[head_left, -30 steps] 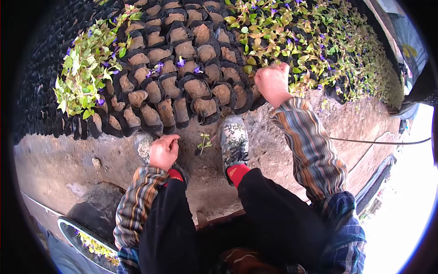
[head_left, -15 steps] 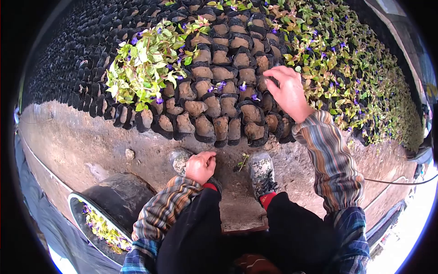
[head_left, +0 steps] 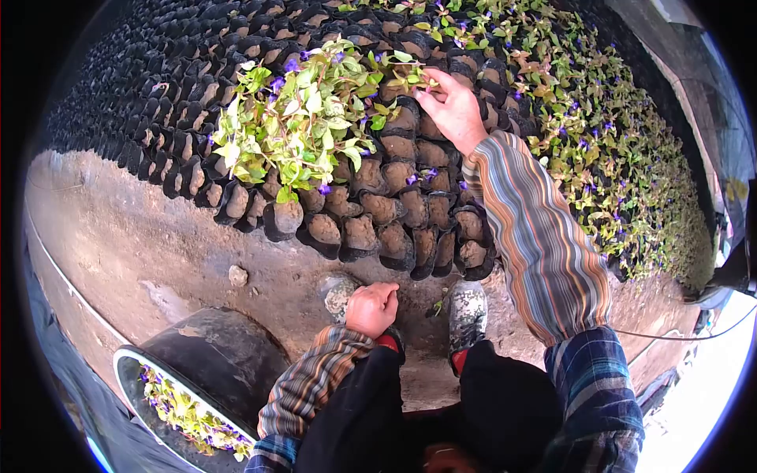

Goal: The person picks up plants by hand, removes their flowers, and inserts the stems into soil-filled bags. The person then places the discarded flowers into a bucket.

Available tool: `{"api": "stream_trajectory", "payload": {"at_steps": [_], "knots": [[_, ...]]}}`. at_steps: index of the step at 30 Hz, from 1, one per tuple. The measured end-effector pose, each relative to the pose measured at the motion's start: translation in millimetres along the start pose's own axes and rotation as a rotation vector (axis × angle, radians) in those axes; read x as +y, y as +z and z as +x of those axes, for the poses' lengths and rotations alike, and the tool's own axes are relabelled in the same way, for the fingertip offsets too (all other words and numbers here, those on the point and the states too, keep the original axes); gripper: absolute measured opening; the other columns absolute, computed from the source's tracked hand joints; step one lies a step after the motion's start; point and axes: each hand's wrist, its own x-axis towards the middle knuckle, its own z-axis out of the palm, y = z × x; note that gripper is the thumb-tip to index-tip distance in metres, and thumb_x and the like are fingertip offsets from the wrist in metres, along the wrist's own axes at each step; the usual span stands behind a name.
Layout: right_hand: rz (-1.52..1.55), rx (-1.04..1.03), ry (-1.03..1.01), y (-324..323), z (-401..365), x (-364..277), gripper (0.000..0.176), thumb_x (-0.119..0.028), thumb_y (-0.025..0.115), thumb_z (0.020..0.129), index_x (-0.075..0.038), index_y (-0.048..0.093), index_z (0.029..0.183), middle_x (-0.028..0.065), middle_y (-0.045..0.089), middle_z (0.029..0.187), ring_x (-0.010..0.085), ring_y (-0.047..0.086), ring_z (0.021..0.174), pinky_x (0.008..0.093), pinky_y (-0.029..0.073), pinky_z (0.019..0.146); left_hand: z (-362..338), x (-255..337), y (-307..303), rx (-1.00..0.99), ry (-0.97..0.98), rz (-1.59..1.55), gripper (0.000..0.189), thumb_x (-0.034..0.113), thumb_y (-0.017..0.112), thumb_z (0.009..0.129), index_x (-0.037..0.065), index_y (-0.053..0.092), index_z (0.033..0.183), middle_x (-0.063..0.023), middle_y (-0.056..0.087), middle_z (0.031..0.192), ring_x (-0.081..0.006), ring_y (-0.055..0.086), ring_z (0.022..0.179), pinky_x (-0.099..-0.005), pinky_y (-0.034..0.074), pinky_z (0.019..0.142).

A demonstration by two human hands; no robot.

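Note:
My right hand reaches over the soil-filled bags, its thumb and fingertips closed on a leafy cutting. Just left of it, a heap of green-and-purple flowering cuttings lies on top of the black nursery bags. A few purple flowers lie loose on the bare soil below the hand. Down by my knee and shoe, my left hand is curled closed, with nothing visible sticking out of it.
Planted seedlings fill the bags on the right. A black bucket with a white rim lies on its side at lower left, more cuttings inside. A stone sits on the dirt path. A thin cable runs at right.
My right hand has moved up and left from above the bare soil to the heap's edge, and now pinches a cutting. The view has shifted slightly; my left hand stays curled by my knee.

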Motion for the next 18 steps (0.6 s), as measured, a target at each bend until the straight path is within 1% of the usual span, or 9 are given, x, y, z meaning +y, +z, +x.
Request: {"api": "stream_trajectory", "payload": {"at_steps": [1, 2, 3, 5, 7, 9, 11, 13, 18], "knots": [[-0.019, 0.014, 0.000, -20, -29, -24, 0.044, -0.018, 0.071, 0.083, -0.004, 0.060, 0.124, 0.0125, 0.069, 0.104, 0.0180, 0.066, 0.094, 0.0298, 0.051, 0.084, 0, 1, 0, 0.010, -0.004, -0.013, 0.013, 0.008, 0.066, 0.078, 0.007, 0.069, 0.091, -0.0094, 0.067, 0.078, -0.0289, 0.064, 0.071, -0.0389, 0.050, 0.067], [-0.060, 0.038, -0.188, -36, -50, -20, 0.041, -0.016, 0.071, 0.084, -0.004, 0.061, 0.122, 0.0120, 0.069, 0.105, 0.0182, 0.066, 0.095, 0.0301, 0.051, 0.085, 1, 1, 0, 0.017, -0.005, -0.027, 0.012, 0.007, 0.065, 0.079, 0.006, 0.069, 0.090, -0.0111, 0.068, 0.081, -0.0307, 0.065, 0.074, -0.0398, 0.050, 0.068], [-0.124, 0.031, -0.199, -57, -75, -25, 0.039, -0.012, 0.071, 0.084, -0.004, 0.061, 0.121, 0.0109, 0.069, 0.105, 0.0168, 0.066, 0.094, 0.0292, 0.050, 0.086, 1, 1, 1, 0.020, -0.007, -0.039, 0.011, 0.007, 0.065, 0.079, 0.005, 0.069, 0.090, -0.0127, 0.069, 0.084, -0.0325, 0.066, 0.077, -0.0407, 0.051, 0.069], [0.175, 0.003, -0.044, -86, -123, -28, 0.026, -0.005, 0.062, 0.091, 0.000, 0.061, 0.117, 0.0085, 0.069, 0.106, 0.0130, 0.065, 0.096, 0.0276, 0.051, 0.086, 0, -1, 3, 0.037, 0.007, -0.035, 0.011, 0.007, 0.064, 0.080, 0.005, 0.069, 0.090, -0.0133, 0.070, 0.086, -0.0327, 0.066, 0.076, -0.0408, 0.052, 0.069], [0.442, 0.023, 0.002, -106, -160, -15, 0.024, -0.006, 0.060, 0.094, 0.002, 0.061, 0.117, 0.0073, 0.069, 0.105, 0.0131, 0.065, 0.092, 0.0260, 0.052, 0.081, 0, -1, 4, 0.029, -0.020, -0.017, 0.011, 0.008, 0.064, 0.081, 0.006, 0.070, 0.090, -0.0130, 0.070, 0.086, -0.0311, 0.067, 0.073, -0.0389, 0.052, 0.066], [0.552, 0.045, 0.309, -123, -195, 4, 0.024, -0.008, 0.060, 0.095, -0.002, 0.062, 0.118, 0.0033, 0.069, 0.101, 0.0102, 0.066, 0.083, 0.0207, 0.051, 0.069, -1, 1, 4, -0.002, -0.095, -0.033, 0.011, 0.010, 0.063, 0.081, 0.008, 0.069, 0.090, -0.0125, 0.070, 0.088, -0.0319, 0.066, 0.076, -0.0403, 0.052, 0.070], [0.496, 0.154, 0.493, -129, -226, 22, 0.021, -0.009, 0.062, 0.094, -0.004, 0.065, 0.114, 0.0022, 0.070, 0.096, 0.0080, 0.066, 0.081, 0.0194, 0.051, 0.062, 0, -1, 7, 0.017, -0.083, -0.023, 0.011, 0.011, 0.063, 0.081, 0.007, 0.070, 0.090, -0.0141, 0.069, 0.088, -0.0334, 0.067, 0.074, -0.0415, 0.053, 0.068], [0.597, 0.218, 0.617, -137, -250, 32, 0.013, -0.011, 0.064, 0.093, -0.005, 0.067, 0.104, 0.0028, 0.070, 0.091, 0.0072, 0.065, 0.074, 0.0192, 0.051, 0.058, 1, 0, 9, 0.005, -0.104, -0.015, 0.012, 0.010, 0.063, 0.082, 0.007, 0.070, 0.091, -0.0142, 0.069, 0.088, -0.0330, 0.067, 0.076, -0.0406, 0.053, 0.070], [0.521, 0.369, 0.644, -168, -284, 47, 0.009, -0.014, 0.064, 0.093, -0.005, 0.065, 0.095, 0.0053, 0.071, 0.092, 0.0092, 0.065, 0.072, 0.0212, 0.051, 0.057, 2, 3, 10, -0.041, -0.152, 0.058, 0.013, 0.011, 0.062, 0.083, 0.008, 0.070, 0.093, -0.0139, 0.070, 0.090, -0.0324, 0.067, 0.079, -0.0398, 0.053, 0.071]]}}
